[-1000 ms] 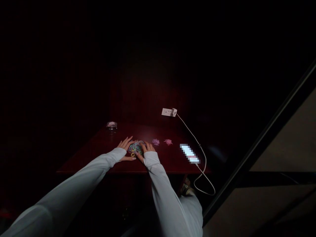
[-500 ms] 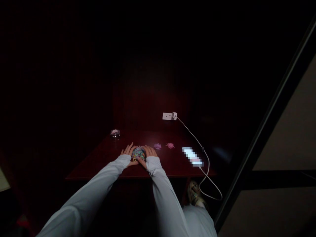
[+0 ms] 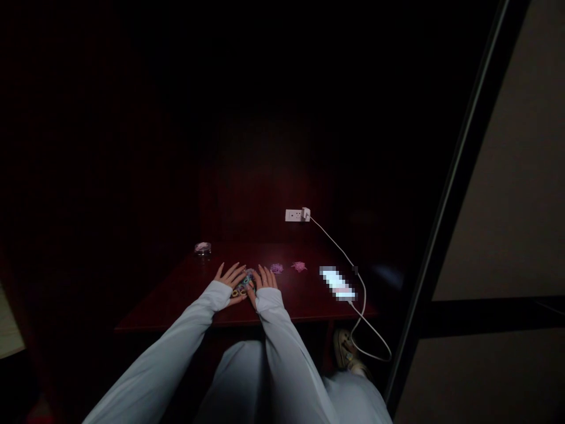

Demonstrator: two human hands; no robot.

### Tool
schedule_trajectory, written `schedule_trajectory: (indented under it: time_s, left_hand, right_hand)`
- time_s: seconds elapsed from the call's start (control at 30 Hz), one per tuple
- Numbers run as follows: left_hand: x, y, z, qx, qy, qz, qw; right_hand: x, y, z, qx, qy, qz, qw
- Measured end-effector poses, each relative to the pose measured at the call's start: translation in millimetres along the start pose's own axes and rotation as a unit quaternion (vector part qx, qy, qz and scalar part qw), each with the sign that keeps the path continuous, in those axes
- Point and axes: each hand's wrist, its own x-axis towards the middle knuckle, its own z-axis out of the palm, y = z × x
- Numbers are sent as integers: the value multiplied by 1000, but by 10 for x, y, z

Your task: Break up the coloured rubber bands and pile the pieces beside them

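On the dark red table [image 3: 185, 300], a mixed heap of coloured elastic hair ties [image 3: 246, 282] lies between my two hands. My left hand [image 3: 230, 278] rests along its left side, fingers stretched out and spread. Against the right side is my right hand [image 3: 266, 280], its fingers also apart, with the thumb over the heap. Parts of the heap are hidden beneath both hands. Just beyond my right hand sits a small purple pile of bands [image 3: 276, 268], and a pink pile of bands [image 3: 299, 267] lies farther right.
A small clear round container [image 3: 202, 249] with something pale pink stands at the back left. On the right lies a blurred lit phone [image 3: 338, 284], its white cable [image 3: 364, 294] running to a wall socket [image 3: 293, 215]. A shoe [image 3: 342, 347] shows below the table's edge.
My hands have come closer together, and less of the heap shows between them. My left fingers are more spread. The camera view has shifted, and my knee now shows below.
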Motion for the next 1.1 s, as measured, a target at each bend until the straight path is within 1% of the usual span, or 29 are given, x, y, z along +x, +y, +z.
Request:
schedule_trajectory:
  time_s: [0.07,0.13,0.27,0.37,0.43,0.53,0.67,0.7,0.77,0.83,0.9,0.97,1.1]
  left_hand:
    - [-6,-43,35,-11,14,16,1000]
    - [-10,-81,66,-18,44,-2,999]
    - [-39,-117,115,-49,70,-24,996]
    - [-102,-115,143,-64,99,-62,991]
    - [-147,-118,155,-75,109,-88,987]
    - [-176,-140,172,-96,121,-104,983]
    - [-114,-165,204,-126,107,-123,979]
    - [-86,-164,213,-132,117,-139,974]
    - [-26,-155,228,-138,158,-179,961]
    - [31,-143,237,-141,176,-191,955]
    - [72,-140,242,-146,178,-193,954]
    - [94,-154,247,-156,168,-193,954]
    - [98,-243,255,-185,137,-182,956]
  right_hand:
    - [2,5,11,-6,6,11,1000]
    - [10,7,11,-8,10,22,1000]
    - [35,5,1,-5,6,31,999]
    - [55,1,6,-5,3,47,999]
    - [65,-4,8,-4,0,54,999]
    - [70,-12,-10,-1,-4,51,999]
    - [67,-17,-61,-5,-18,58,998]
    - [68,-16,-72,-6,-26,61,998]
    - [77,-10,-85,-6,-45,63,997]
    - [91,-4,-92,-2,-63,63,996]
    - [105,-2,-104,1,-75,73,994]
    - [111,-7,-129,3,-89,80,993]
    - [81,-36,-207,-4,-105,88,991]
